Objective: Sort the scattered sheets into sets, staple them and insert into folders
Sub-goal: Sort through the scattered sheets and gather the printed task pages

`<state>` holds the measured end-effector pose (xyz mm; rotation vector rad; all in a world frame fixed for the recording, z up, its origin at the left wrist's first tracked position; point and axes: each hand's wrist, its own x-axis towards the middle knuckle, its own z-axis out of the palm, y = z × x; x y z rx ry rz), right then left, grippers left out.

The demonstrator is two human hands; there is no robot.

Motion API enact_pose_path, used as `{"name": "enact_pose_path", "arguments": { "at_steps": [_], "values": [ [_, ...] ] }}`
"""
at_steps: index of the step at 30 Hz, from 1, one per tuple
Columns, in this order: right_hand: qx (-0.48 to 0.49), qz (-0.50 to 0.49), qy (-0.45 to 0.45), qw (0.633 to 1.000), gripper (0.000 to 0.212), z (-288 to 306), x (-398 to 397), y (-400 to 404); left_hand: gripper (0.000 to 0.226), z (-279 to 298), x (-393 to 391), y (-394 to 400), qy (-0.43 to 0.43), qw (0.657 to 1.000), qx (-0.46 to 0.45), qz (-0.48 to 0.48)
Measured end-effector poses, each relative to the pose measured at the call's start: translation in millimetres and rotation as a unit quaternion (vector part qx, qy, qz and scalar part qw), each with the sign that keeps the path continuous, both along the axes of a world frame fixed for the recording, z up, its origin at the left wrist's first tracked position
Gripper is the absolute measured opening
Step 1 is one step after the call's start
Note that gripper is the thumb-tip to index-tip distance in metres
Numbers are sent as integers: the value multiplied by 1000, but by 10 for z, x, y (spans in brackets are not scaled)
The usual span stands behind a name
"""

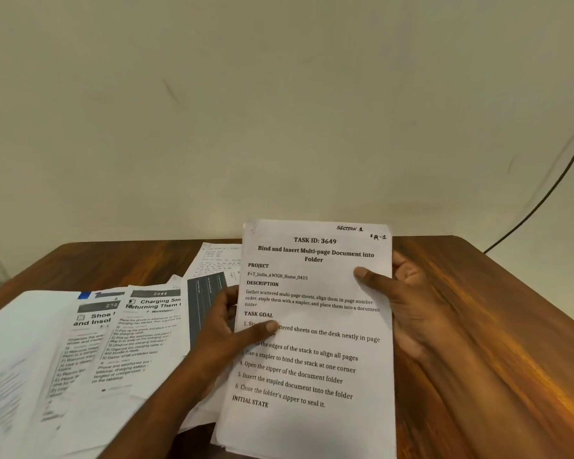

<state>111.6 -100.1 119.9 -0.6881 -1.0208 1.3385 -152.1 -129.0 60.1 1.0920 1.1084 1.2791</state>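
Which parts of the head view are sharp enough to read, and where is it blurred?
Head view: the white printed stack held in both hands reads sharply; the scattered white sheets at left smear into blur toward the frame edge; warm glare streaks the brown wooden table at right.

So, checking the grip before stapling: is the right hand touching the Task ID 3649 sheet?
Touching. The head view shows the right hand gripping the sheet's right edge, thumb on its front.
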Motion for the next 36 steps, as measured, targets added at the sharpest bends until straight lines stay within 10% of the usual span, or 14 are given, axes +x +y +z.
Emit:
{"name": "enact_pose_path", "arguments": {
  "at_steps": [3,10,36],
  "values": [
    [-2,29,18,999,47,11,38,19,101,36,-49,-12,-34,998,-30,-41],
    [-7,26,25,999,46,-48,7,44,46,64,9,-101,-45,992,-74,-95],
    [98,-130,-177,971,10,59,-208,-227,40,234,156,-165,-74,994,82,1]
  ]
}}
